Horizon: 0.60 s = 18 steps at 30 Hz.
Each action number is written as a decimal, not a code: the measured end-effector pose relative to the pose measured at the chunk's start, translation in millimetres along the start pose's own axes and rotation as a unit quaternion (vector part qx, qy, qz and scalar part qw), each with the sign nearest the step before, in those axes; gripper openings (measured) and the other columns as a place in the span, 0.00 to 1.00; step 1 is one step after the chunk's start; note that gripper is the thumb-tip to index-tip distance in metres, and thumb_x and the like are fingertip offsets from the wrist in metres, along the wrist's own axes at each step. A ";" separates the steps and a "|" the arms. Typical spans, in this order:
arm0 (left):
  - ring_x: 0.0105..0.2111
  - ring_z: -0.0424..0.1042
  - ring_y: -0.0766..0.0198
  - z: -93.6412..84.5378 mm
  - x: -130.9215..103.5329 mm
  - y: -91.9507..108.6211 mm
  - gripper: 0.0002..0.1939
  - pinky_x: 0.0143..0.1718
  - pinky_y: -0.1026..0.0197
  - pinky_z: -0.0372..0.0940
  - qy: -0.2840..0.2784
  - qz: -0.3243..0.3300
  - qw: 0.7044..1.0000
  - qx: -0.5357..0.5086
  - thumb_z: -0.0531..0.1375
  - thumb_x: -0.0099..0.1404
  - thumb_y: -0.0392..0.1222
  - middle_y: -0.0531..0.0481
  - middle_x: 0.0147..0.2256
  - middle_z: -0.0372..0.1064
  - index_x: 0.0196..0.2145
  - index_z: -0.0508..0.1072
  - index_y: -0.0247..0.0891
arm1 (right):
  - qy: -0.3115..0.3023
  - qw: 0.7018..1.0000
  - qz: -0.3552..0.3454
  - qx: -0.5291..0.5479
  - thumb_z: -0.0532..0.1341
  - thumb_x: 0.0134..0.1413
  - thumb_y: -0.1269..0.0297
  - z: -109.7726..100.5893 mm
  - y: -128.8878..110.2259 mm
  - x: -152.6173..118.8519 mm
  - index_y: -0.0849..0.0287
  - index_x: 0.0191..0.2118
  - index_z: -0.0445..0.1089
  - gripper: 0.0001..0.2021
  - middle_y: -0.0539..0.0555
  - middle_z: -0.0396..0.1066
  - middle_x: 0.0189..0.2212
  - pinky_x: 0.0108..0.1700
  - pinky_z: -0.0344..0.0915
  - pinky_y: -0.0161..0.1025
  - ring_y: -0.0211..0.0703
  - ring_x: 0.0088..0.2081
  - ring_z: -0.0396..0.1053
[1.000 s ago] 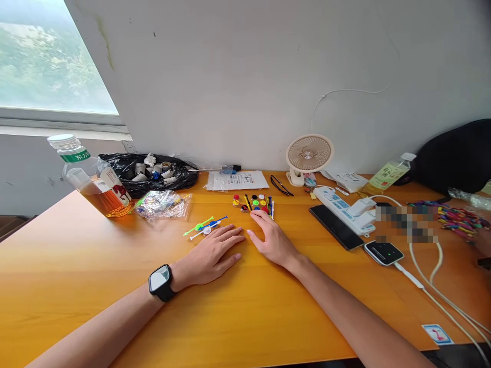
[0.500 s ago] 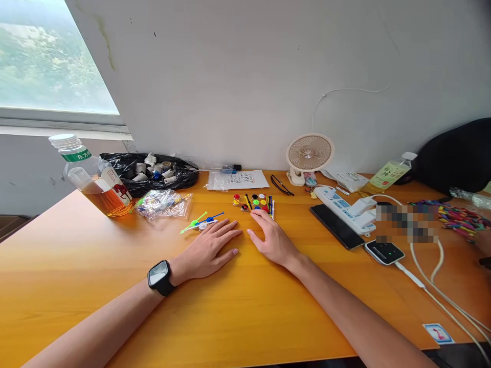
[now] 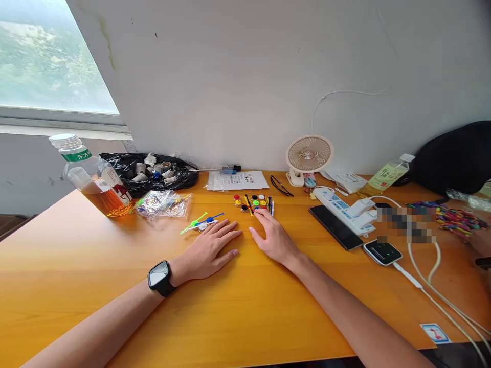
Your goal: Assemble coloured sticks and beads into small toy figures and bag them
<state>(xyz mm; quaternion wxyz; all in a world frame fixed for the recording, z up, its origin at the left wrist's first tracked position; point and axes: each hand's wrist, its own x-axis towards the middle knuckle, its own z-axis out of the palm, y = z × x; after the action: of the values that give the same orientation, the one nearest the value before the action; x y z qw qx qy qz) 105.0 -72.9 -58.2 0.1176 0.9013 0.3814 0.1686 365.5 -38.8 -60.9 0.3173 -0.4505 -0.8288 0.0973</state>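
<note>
My left hand [image 3: 209, 249] lies flat on the wooden table [image 3: 215, 317], fingers stretched, a black watch [image 3: 160, 277] on its wrist. By its fingertips are thin plastic sticks with round hubs: a green stick [image 3: 194, 223], a blue stick [image 3: 209, 220] and a white stick [image 3: 202, 227], partly hidden by the fingers. My right hand [image 3: 275, 236] rests with its thumb apart, nothing visible in it. Its fingertips are next to several small coloured round caps [image 3: 255, 203] and a yellow-and-black stick [image 3: 249, 204]; they partly cover the pieces. Blue and white sticks [image 3: 271, 205] stand just beyond.
An uncapped bottle [image 3: 105, 189], a clear bag [image 3: 164, 203] and a black bag [image 3: 184, 176] are at left. A fan [image 3: 310, 154] is at the back. A phone [image 3: 335, 226], power strip [image 3: 339, 204] and cables [image 3: 437, 266] lie right. Another person's hand [image 3: 481, 243] is at the right edge.
My right hand's fingers have shifted slightly right, and more of the yellow-and-black stick shows. My left hand stays in place.
</note>
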 end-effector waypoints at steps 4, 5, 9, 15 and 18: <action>0.75 0.51 0.47 -1.0 0.4 0.0 0.27 0.74 0.39 0.52 -0.008 -0.005 1.000 0.004 0.52 0.80 0.55 0.48 0.74 0.53 0.72 0.62 0.49 | 0.033 0.999 0.013 -0.010 0.59 0.70 0.64 -1.4 1.7 1.9 0.60 0.64 0.68 0.21 0.65 0.68 0.63 0.69 0.66 0.55 0.59 0.64 0.68; 0.75 0.51 0.47 -1.1 0.5 0.1 0.27 0.74 0.39 0.52 -0.008 -0.006 1.000 0.004 0.52 0.80 0.55 0.48 0.74 0.53 0.72 0.62 0.49 | 0.040 0.999 0.012 -0.007 0.59 0.70 0.64 -1.6 1.6 2.3 0.60 0.65 0.67 0.21 0.65 0.67 0.63 0.69 0.66 0.55 0.59 0.64 0.68; 0.74 0.52 0.46 -0.6 0.7 0.9 0.27 0.73 0.39 0.53 0.000 -0.005 1.000 0.001 0.53 0.80 0.55 0.47 0.74 0.54 0.72 0.62 0.49 | 0.037 0.999 0.007 0.024 0.60 0.69 0.63 0.6 0.1 3.6 0.57 0.70 0.63 0.27 0.64 0.64 0.67 0.71 0.63 0.56 0.59 0.68 0.65; 0.74 0.52 0.44 0.3 0.2 1.8 0.28 0.73 0.33 0.49 -0.003 -0.007 1.000 0.003 0.53 0.80 0.55 0.48 0.74 0.53 0.73 0.59 0.52 | -0.016 0.998 -0.011 0.060 0.62 0.67 0.63 8.0 -1.5 5.4 0.57 0.75 0.57 0.34 0.64 0.58 0.72 0.74 0.57 0.56 0.60 0.73 0.57; 0.74 0.52 0.44 0.2 0.5 1.9 0.28 0.73 0.33 0.49 -0.003 -0.008 1.000 0.000 0.52 0.80 0.55 0.48 0.74 0.53 0.74 0.58 0.52 | -0.012 0.998 -0.020 0.064 0.61 0.68 0.63 9.0 -1.3 6.0 0.57 0.76 0.54 0.35 0.64 0.56 0.73 0.75 0.55 0.56 0.58 0.74 0.55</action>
<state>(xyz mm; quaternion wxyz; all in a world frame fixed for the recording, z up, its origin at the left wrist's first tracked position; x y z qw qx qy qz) 106.7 -73.8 -57.6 0.1202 0.8985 0.3885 0.1651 356.7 -33.6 -64.8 0.3376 -0.4112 -0.8336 0.1486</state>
